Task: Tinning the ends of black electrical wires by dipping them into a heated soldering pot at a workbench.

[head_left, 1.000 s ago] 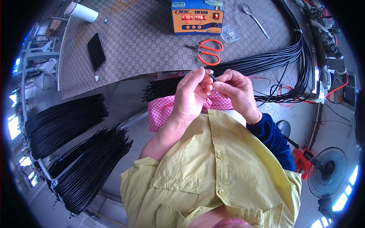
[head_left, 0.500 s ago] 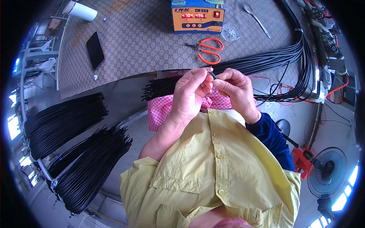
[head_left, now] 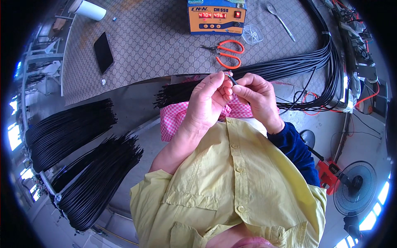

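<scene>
A black cable (head_left: 233,80) with thin light and reddish wires bared at its tip is held up between both hands, near the table's front edge. My right hand (head_left: 257,97) pinches the cable's black sheath between thumb and fingers. My left hand (head_left: 209,93) is closed at the stripped end, thumb and forefinger pressed together on the wires. Just beyond the fingertips lie snips with orange handles (head_left: 230,54). To the right, a long bundle of black cables (head_left: 297,60) runs over the table, its cut ends (head_left: 169,95) jutting past the edge behind my left hand.
An orange and blue soldering station (head_left: 216,20) stands at the back, beside a clear round dish (head_left: 252,34). A spoon (head_left: 281,22), a phone (head_left: 104,53) and a white cup (head_left: 87,10) lie on the patterned tabletop. Cable bundles (head_left: 99,182) hang at the left; a fan (head_left: 355,188) stands right.
Both hands stay almost in place, still gripping the cable; the fingers shift only slightly at its stripped end. The table things sit a little differently in the picture.
</scene>
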The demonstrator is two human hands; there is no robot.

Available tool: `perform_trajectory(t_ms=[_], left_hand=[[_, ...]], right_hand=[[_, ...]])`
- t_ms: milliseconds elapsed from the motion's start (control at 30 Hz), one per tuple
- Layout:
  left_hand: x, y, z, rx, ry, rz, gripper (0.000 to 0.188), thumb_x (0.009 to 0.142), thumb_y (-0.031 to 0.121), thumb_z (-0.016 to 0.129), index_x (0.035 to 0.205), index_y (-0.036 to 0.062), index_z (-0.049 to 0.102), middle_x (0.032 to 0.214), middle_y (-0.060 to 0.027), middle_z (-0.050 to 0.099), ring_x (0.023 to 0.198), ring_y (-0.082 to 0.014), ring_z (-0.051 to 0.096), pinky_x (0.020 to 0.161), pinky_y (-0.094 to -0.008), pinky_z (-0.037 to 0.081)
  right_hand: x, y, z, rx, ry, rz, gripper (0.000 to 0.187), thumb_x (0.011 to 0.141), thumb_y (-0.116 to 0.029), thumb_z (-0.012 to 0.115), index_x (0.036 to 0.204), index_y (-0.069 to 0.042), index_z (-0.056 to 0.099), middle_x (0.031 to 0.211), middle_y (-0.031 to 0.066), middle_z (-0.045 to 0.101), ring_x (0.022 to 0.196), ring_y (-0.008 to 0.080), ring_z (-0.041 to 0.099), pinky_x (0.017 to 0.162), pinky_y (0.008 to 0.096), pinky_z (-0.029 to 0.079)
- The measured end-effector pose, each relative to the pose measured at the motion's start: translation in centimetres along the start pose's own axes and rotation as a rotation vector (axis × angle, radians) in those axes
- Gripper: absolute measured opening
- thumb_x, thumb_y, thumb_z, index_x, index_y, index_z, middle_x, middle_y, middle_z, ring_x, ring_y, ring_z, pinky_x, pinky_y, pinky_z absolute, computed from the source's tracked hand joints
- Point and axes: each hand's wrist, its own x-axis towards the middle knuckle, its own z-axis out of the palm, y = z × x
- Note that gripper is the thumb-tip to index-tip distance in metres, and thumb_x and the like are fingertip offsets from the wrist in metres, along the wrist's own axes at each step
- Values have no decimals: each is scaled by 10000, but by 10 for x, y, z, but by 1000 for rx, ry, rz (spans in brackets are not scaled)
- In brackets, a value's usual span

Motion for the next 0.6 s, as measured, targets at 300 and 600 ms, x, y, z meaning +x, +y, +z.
perform_trajectory(t_ms=[300,600], left_hand=[[1,5,2,89,-14,27,219,866,221,501,945,25,555,767,-26,564,648,-94,522,615,-215,438],[4,10,3,112,-51,-16,200,865,207,496,880,20,566,749,-33,568,636,-95,518,590,-226,428]], right_hand=[[2,-4,-10,-117,-9,-38,99,820,-90,572,870,-5,574,657,-14,509,566,25,443,498,161,357],[1,-9,-12,134,-98,246,173,858,-165,517,883,-2,568,642,-20,479,514,44,378,447,168,276]])
